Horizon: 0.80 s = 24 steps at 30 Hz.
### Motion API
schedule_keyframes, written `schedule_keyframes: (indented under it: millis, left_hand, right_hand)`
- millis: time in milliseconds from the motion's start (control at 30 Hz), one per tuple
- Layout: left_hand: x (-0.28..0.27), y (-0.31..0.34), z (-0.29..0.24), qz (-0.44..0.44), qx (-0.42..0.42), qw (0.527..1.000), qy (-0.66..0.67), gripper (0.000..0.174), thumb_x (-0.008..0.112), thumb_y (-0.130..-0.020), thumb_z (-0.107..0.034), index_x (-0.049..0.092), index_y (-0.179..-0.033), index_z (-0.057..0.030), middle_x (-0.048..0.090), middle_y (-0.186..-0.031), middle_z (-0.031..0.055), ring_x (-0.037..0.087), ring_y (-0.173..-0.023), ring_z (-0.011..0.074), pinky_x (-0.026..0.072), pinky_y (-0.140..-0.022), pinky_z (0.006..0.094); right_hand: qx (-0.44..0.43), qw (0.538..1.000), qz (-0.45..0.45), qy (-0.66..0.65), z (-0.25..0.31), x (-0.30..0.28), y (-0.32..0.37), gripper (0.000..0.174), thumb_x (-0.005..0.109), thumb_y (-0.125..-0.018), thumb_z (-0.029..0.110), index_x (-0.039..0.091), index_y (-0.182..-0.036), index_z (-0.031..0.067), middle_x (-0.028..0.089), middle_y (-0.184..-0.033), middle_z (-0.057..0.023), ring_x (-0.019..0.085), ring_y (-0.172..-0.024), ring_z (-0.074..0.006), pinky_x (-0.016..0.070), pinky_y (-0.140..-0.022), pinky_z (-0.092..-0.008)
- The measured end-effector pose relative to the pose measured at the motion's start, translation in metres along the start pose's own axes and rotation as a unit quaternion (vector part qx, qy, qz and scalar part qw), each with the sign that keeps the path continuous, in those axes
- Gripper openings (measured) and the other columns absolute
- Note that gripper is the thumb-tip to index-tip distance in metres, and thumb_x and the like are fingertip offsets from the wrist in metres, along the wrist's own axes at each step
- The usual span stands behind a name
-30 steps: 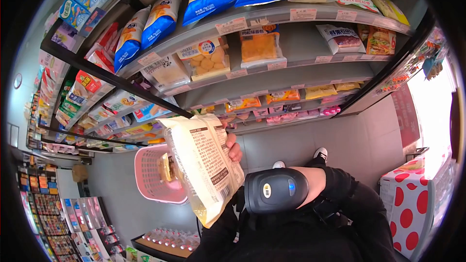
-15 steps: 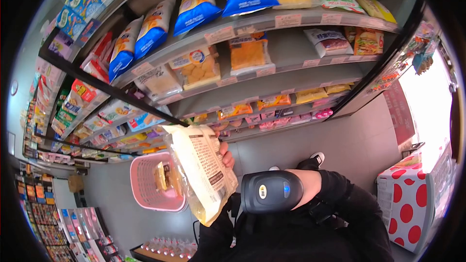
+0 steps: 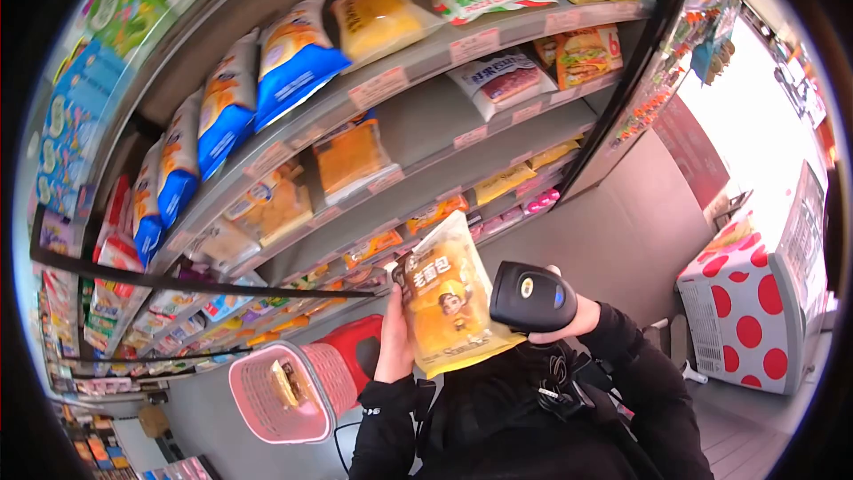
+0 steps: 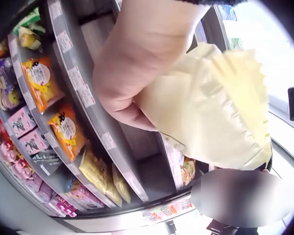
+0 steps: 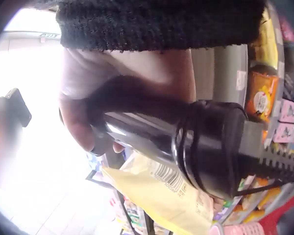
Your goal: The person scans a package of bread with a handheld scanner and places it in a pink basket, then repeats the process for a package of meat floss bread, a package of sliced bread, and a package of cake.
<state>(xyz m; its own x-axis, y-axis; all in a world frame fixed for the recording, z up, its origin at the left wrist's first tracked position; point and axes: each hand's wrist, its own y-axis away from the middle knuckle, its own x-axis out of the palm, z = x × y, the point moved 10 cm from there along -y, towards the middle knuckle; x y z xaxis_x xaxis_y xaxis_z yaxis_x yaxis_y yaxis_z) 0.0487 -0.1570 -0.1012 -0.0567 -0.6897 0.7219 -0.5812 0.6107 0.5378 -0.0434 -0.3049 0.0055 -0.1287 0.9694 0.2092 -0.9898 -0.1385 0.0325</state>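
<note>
Sleeves of black cloth come up from the bottom of the head view, one at each wrist. The left hand grips the left edge of a yellow packet of bread, its fingers curled about the wrapper. The packet is held up and tilted in front of the person's body, its face with Chinese characters and a cartoon figure turned to the head camera; the right wrist view shows a barcode on its paler side. Just beside the packet's right edge, the right hand holds a black barcode scanner, fingers wrapped round the handle. Whether the scanner touches the wrapper cannot be told.

Lower down and to the left is a pink plastic basket with perforated walls and a small wrapped packet inside. Behind it shows a red object, partly hidden.

Farther off, grey shelving with price labels slants across the view. Its upper shelf carries blue-bottomed bags; orange packets lie on a lower one. To the right stand a white chest with red dots and, beyond, a bright doorway.
</note>
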Motion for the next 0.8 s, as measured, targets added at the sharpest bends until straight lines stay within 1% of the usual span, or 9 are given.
schedule_keyframes:
  millis: [100,233,300,433,467,600,667,700,800]
  left_hand:
    - [0.029,-0.022,0.011,0.034,-0.025,0.998,-0.036,0.04,0.03,-0.088,-0.032,0.037,-0.114,-0.0031,0.047,-0.111,0.012,0.046,-0.102,0.0226,0.0375,-0.087,0.0346]
    - [0.056,-0.063,0.027,0.069,-0.024,0.989,-0.126,0.036,0.034,-0.087,-0.026,0.038,-0.114,-0.0021,0.046,-0.112,0.0104,0.046,-0.101,0.0209,0.0386,-0.085,0.0337]
    - [0.07,-0.084,0.033,0.068,-0.028,0.987,-0.139,0.035,0.036,-0.087,-0.025,0.038,-0.113,-0.0018,0.046,-0.112,0.0096,0.046,-0.101,0.02,0.0389,-0.085,0.0333]
    - [0.106,-0.133,0.036,0.078,-0.004,0.982,-0.17,0.034,0.038,-0.086,-0.023,0.038,-0.113,-0.002,0.047,-0.111,0.0078,0.047,-0.101,0.0184,0.0392,-0.084,0.0331]
    - [0.118,-0.145,0.038,0.082,-0.008,0.981,-0.176,0.034,0.038,-0.086,-0.023,0.038,-0.113,-0.002,0.047,-0.111,0.0078,0.047,-0.101,0.0184,0.0392,-0.084,0.0331]
    - [0.149,-0.201,0.04,0.067,-0.009,0.982,-0.179,0.031,0.039,-0.086,-0.021,0.04,-0.111,-0.004,0.047,-0.109,0.0074,0.047,-0.1,0.0183,0.0389,-0.084,0.033]
    - [0.162,-0.23,0.047,0.071,-0.023,0.98,-0.186,0.029,0.04,-0.086,-0.021,0.041,-0.11,-0.0046,0.048,-0.109,0.0073,0.047,-0.1,0.0184,0.039,-0.084,0.0329]
    - [0.168,-0.243,0.046,0.059,-0.004,0.98,-0.188,0.032,0.039,-0.086,-0.022,0.039,-0.112,-0.0044,0.046,-0.111,0.0065,0.047,-0.1,0.0194,0.0387,-0.084,0.0342]
    - [0.177,-0.286,0.047,0.062,0.025,0.987,-0.147,0.029,0.041,-0.084,-0.02,0.043,-0.108,-0.0041,0.049,-0.108,0.0082,0.049,-0.096,0.0205,0.0403,-0.08,0.0348]
  right_hand:
    - [0.074,0.987,-0.055,-0.132,-0.034,-0.04,0.016,0.057,0.066,-0.065,0.003,0.038,-0.114,0.004,0.05,-0.105,-0.005,0.045,-0.096,-0.012,0.0355,-0.085,-0.0272]
    - [0.051,0.973,-0.139,-0.179,-0.042,-0.096,0.033,0.044,0.063,-0.064,-0.004,0.047,-0.105,0.005,0.054,-0.095,-0.0038,0.05,-0.091,-0.0138,0.0382,-0.082,-0.0283]
    - [0.039,0.949,-0.223,-0.219,-0.048,-0.127,0.043,0.038,0.065,-0.061,0.005,0.05,-0.097,0.0019,0.054,-0.091,-0.005,0.049,-0.087,-0.0142,0.037,-0.081,-0.0279]
    - [0.001,0.937,-0.265,-0.227,-0.038,-0.181,0.049,0.033,0.059,-0.066,0.0,0.051,-0.098,0.0037,0.055,-0.095,-0.0072,0.052,-0.091,-0.0176,0.0412,-0.078,-0.029]
    - [0.004,0.919,-0.277,-0.279,-0.028,-0.188,0.052,0.035,0.057,-0.069,0.002,0.049,-0.102,0.0032,0.053,-0.102,-0.0102,0.051,-0.094,-0.0195,0.0422,-0.079,-0.0307]
    - [-0.026,0.911,-0.295,-0.287,-0.034,-0.243,0.053,0.041,0.057,-0.07,0.002,0.045,-0.108,0.0034,0.049,-0.109,-0.0132,0.049,-0.098,-0.0206,0.0424,-0.08,-0.0321]
    - [0.014,0.919,-0.298,-0.259,-0.052,-0.267,0.048,0.044,0.056,-0.069,0.0,0.042,-0.111,0.0036,0.049,-0.108,-0.0106,0.049,-0.098,-0.0212,0.0426,-0.08,-0.0325]
    - [0.006,0.909,-0.333,-0.249,-0.039,-0.277,0.042,0.043,0.059,-0.068,0.001,0.045,-0.108,0.0037,0.052,-0.101,-0.0056,0.05,-0.095,-0.0171,0.0419,-0.078,-0.0294]
    - [0.067,0.927,-0.344,-0.136,-0.063,-0.308,0.032,0.047,0.065,-0.064,0.004,0.045,-0.107,0.0047,0.052,-0.097,-0.0014,0.046,-0.091,-0.0088,0.0378,-0.08,-0.0237]
